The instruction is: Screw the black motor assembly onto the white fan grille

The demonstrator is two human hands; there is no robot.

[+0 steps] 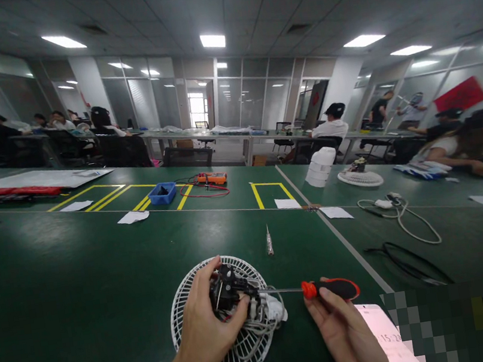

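My left hand (208,319) is closed around a black fan motor (227,289), with fingers on its far side and the thumb at its near right. Beneath the motor lies a round white fan grille (184,280), with a coiled white cord (263,325) bunched at its right. In my right hand (342,326) is a screwdriver with a red and black handle (330,288), held nearly level. Its shaft points left and reaches the motor's right side; exact tip contact cannot be made out. A clear-handled small screwdriver (269,243) lies beyond the grille.
Near my right wrist lies a lit phone (385,335). Black cable (411,264) and a white power cord (398,215) lie on the right. Farther back are a blue bin (162,194), an orange multimeter (211,179), white stacked cups (320,167) and another fan grille (360,179). A person sits at right.
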